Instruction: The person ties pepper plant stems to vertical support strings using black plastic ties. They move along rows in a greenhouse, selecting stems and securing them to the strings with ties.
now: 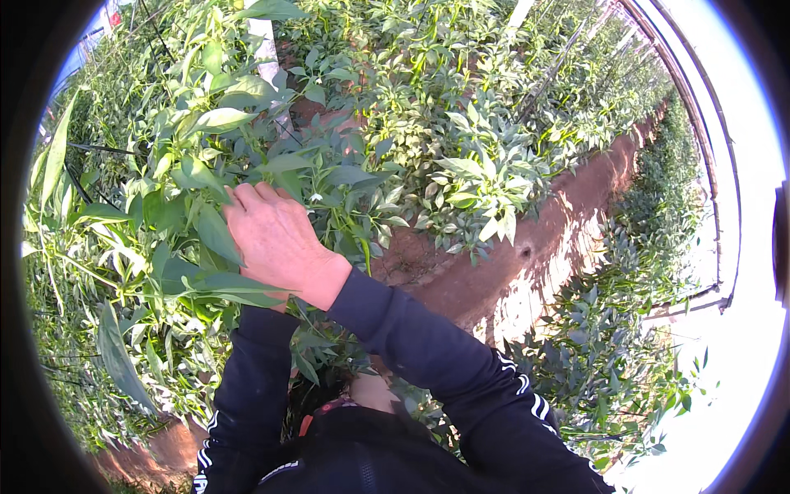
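Note:
My right hand (278, 238) reaches into a tall leafy pepper plant (166, 213), its back towards me. Its fingertips curl behind green leaves, so what they touch or hold is hidden. Only a sliver of my left hand (281, 304), near the wrist, shows below the right one; leaves and the right hand cover the rest. Both forearms, in dark sleeves, come close together at the plant. Just right of my right knuckles is a small white flower (316, 197). A slender green chili pepper (366, 254) hangs a little lower, apart from the hand.
Dense rows of pepper plants (487, 167) surround me. A reddish dirt path (494, 290) runs between rows on the right, partly sunlit. One pale post (264, 55) rises behind the plant, and dark support lines (102, 148) cross the foliage at left.

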A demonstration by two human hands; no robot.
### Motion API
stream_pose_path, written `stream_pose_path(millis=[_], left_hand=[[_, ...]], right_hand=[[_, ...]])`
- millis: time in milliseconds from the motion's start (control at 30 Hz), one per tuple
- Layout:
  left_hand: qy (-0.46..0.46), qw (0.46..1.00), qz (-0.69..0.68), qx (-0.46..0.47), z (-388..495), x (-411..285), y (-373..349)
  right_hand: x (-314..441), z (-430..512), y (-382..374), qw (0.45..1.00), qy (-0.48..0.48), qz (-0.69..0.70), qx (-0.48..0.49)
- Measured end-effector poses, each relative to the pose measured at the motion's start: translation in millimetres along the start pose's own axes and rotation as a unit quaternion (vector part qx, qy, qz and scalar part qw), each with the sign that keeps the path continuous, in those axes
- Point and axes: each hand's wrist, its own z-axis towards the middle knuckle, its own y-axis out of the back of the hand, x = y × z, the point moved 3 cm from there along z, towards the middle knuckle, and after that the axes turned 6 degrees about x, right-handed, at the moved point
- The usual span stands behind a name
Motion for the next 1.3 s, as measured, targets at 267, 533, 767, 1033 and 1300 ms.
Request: stream_pose_path(millis=[267,533,767,1033,1300], left_hand=[[0.061,0.948,0.301,0.082,-70.5,52.2,-25.4],[0.158,0.947,0.099,0.26,-31.1,185.9,-153.0],[0.054,0.977,-0.136,0.156,40.3,283.9,-262.1],[0.015,0.995,-0.041,0.085,131.0,240.0,-325.2],[0.002,0.991,-0.02,0.13,227.3,187.7,-382.0]], right_hand=[[-9.0,-56.5,39.4,0.982,0.004,0.145,-0.117],[-206.2,-166.3,239.6,0.866,-0.244,0.224,-0.376],[-413.3,-157.6,283.1,0.847,-0.374,0.282,-0.252],[-513.8,-98.0,279.8,0.886,-0.319,0.318,-0.106],[-494.3,-79.5,287.0,0.913,-0.244,0.314,-0.094]])
